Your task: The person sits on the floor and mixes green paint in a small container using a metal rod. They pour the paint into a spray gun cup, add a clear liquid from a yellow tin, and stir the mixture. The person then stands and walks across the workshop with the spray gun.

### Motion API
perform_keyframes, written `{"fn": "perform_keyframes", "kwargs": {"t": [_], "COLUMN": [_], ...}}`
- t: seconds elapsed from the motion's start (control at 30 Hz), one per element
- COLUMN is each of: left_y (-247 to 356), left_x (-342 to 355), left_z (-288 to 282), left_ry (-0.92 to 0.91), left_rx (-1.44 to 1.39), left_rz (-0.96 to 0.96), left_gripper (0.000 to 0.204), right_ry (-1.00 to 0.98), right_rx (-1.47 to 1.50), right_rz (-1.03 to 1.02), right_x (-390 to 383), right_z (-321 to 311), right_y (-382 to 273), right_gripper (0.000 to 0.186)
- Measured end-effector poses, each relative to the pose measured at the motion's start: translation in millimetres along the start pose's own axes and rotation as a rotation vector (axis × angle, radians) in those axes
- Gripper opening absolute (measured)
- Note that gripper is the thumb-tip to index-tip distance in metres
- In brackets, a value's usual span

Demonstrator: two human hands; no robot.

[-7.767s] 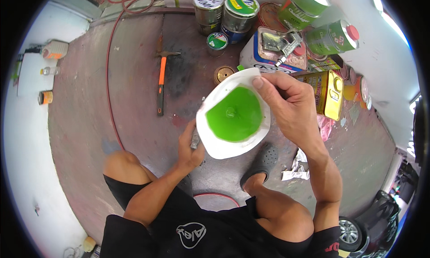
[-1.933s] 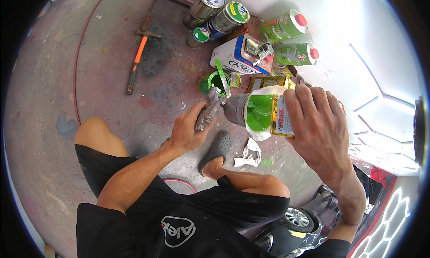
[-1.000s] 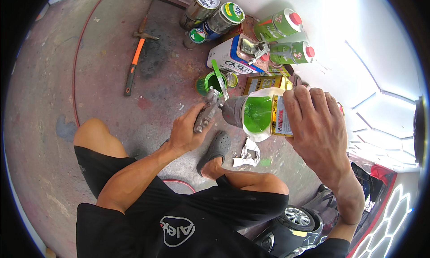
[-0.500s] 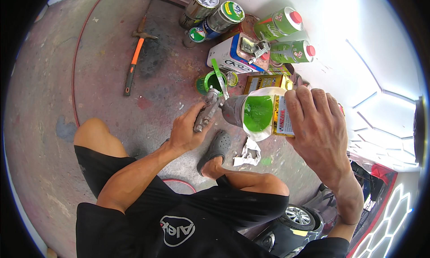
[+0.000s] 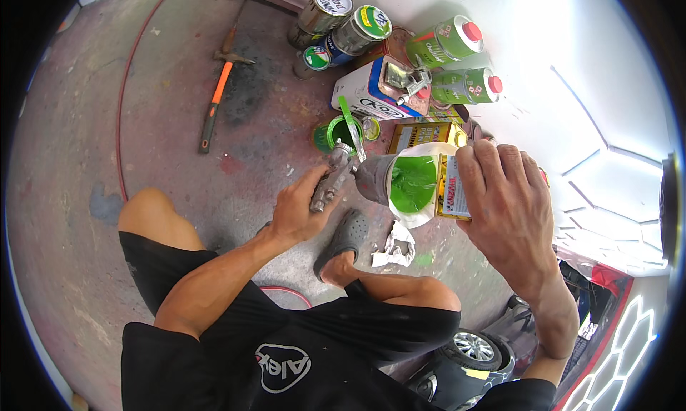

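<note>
My left hand [image 5: 296,210] is wrapped round a worn metal spray gun [image 5: 330,184]. Its grey cup [image 5: 371,178] lies to the gun's right, topped by a white paper strainer [image 5: 421,221] containing green liquid [image 5: 411,182]. My right hand [image 5: 509,204] grips a small yellow tin [image 5: 451,186] from above, held tilted against the strainer's right side; its opening is hidden. Just beyond the gun stands an open green paint can [image 5: 321,136] with a green-smeared mixing stick [image 5: 345,111] across its mouth.
Paint cans [image 5: 357,36], green solvent tins [image 5: 439,43], a white square can [image 5: 368,89] with another spray gun on top and a larger yellow tin [image 5: 421,134] crowd the white wall. A hammer [image 5: 221,86], red hose [image 5: 127,82], white rag [image 5: 393,250] and car wheel [image 5: 471,350] are also visible.
Since 7.8 seconds ago, my right hand has let go of the strainer and taken hold of the yellow tin. In the last two seconds both hands have barely moved.
</note>
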State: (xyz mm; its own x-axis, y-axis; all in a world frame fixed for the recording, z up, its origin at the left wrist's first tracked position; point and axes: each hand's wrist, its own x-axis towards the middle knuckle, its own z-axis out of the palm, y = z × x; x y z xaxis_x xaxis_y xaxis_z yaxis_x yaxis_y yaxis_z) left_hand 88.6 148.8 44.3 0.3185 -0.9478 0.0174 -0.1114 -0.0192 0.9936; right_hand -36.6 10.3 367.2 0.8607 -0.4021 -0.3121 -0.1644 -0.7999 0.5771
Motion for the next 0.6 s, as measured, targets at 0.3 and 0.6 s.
{"fn": "perform_keyframes", "kwargs": {"t": [0.3,0.6], "left_y": [-4,0], "left_x": [-1,-2], "left_z": [3,-2], "left_ry": [-0.017,-0.008], "left_rx": [-0.019,-0.018], "left_rz": [-0.021,-0.02], "left_gripper": [0.055,0.051], "right_ry": [0.005,0.006], "right_rx": [0.023,0.298], "right_rz": [0.012,0.124], "right_x": [-2,-14], "right_z": [7,21], "right_y": [-1,-9], "right_gripper": [0.04,0.092]}}
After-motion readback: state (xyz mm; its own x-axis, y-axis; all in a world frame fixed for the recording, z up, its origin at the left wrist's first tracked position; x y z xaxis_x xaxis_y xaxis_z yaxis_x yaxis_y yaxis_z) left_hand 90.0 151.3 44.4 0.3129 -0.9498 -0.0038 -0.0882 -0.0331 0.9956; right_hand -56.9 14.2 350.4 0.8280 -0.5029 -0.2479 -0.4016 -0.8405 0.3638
